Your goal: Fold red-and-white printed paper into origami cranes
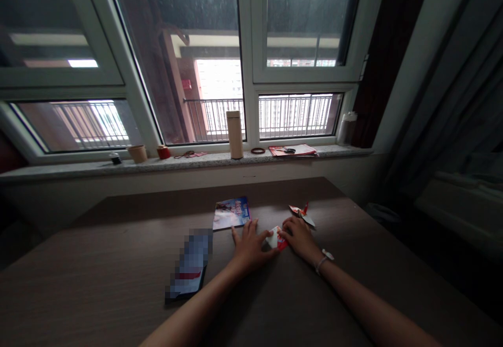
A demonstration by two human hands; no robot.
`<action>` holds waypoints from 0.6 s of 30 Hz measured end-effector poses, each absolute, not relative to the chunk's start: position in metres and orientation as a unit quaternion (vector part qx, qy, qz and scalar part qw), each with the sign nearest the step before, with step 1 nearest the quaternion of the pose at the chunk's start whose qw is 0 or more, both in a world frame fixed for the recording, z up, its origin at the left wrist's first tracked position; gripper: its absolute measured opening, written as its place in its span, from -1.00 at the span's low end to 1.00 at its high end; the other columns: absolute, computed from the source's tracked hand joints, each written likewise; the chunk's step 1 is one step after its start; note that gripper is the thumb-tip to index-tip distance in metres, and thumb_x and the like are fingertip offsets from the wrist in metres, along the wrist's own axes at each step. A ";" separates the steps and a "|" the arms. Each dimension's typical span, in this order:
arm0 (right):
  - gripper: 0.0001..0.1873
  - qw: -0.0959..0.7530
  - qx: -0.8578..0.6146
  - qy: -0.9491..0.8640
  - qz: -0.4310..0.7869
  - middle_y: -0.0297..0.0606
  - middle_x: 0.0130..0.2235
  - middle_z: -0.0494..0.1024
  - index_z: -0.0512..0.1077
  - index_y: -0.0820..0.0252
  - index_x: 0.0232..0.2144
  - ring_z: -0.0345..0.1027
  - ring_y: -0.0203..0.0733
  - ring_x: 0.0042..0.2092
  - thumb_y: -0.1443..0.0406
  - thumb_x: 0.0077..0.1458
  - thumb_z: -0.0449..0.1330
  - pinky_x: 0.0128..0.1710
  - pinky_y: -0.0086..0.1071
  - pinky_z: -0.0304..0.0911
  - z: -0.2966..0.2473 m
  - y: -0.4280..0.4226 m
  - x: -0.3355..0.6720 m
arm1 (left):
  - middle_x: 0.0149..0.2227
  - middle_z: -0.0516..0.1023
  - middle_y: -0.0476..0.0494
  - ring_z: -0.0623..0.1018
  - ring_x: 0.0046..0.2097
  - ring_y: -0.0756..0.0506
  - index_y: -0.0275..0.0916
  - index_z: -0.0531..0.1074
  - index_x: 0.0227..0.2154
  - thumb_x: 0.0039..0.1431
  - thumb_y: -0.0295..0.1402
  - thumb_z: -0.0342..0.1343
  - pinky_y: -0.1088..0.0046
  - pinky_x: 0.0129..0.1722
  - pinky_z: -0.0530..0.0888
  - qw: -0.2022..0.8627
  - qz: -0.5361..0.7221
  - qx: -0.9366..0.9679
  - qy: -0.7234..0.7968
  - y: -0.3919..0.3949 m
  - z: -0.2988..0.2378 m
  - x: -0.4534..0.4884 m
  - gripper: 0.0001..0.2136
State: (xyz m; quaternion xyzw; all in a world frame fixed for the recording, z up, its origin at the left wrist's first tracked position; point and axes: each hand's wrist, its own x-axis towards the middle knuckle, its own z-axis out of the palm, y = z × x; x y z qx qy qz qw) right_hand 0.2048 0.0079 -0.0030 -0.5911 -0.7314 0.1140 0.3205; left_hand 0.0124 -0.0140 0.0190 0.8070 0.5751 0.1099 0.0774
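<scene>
A small folded piece of paper point(282, 242), red and white with a printed pattern, lies on the table between my two hands. My left hand point(249, 245) has its index finger and thumb on the paper's left side, the other fingers spread on the table. From the right, my right hand point(301, 236) curls its fingers onto the paper's other edge; its wrist wears a pale bracelet point(323, 260). Just beyond my right hand sits a folded paper figure point(304, 214) with pointed wings, like a paper crane. A printed blue and pink sheet point(231, 213) lies past my left hand.
A phone-like device point(190, 266), its screen blurred, lies left of my left forearm on the brown table point(98, 252). Along the windowsill stand a tan bottle point(234, 134), a paper cup point(137, 153), a red spool point(163, 152), and scissors point(290, 150) on papers.
</scene>
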 end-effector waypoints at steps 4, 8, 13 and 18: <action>-0.87 0.313 -0.603 -0.728 0.093 -0.27 -0.18 0.46 0.44 0.13 -0.41 0.24 -0.10 -0.05 0.21 0.09 0.18 -0.03 -0.27 0.07 -0.003 0.008 0.202 | 0.33 0.04 -0.22 -0.04 0.34 -0.39 0.14 0.36 0.06 0.02 0.18 0.04 -0.39 0.12 -0.35 0.067 0.117 0.804 0.579 -0.015 0.016 0.015 -0.46; -0.86 0.306 -0.608 -0.726 0.097 -0.26 -0.18 0.45 0.44 0.14 -0.41 0.23 -0.10 -0.04 0.20 0.10 0.17 -0.02 -0.28 0.06 -0.002 0.008 0.201 | 0.33 0.04 -0.20 -0.03 0.33 -0.40 0.13 0.36 0.05 0.04 0.17 0.04 -0.38 0.13 -0.34 0.067 0.125 0.807 0.573 -0.016 0.017 0.016 -0.47; -0.84 0.287 -0.618 -0.724 0.104 -0.26 -0.16 0.43 0.41 0.12 -0.29 0.22 -0.08 -0.02 0.18 0.11 0.14 -0.03 -0.27 0.05 0.000 0.009 0.202 | 0.33 0.03 -0.11 -0.02 0.33 -0.40 0.26 0.32 0.07 0.06 0.13 0.07 -0.39 0.12 -0.35 0.071 0.127 0.814 0.562 -0.017 0.019 0.015 -0.51; -0.83 0.289 -0.616 -0.724 0.114 -0.24 -0.14 0.43 0.43 0.11 -0.30 0.21 -0.07 0.00 0.19 0.14 0.10 0.01 -0.23 0.05 0.001 0.008 0.201 | 0.33 0.04 -0.02 -0.01 0.32 -0.41 0.34 0.33 0.05 0.06 0.13 0.07 -0.37 0.12 -0.38 0.079 0.118 0.818 0.557 -0.018 0.023 0.015 -0.55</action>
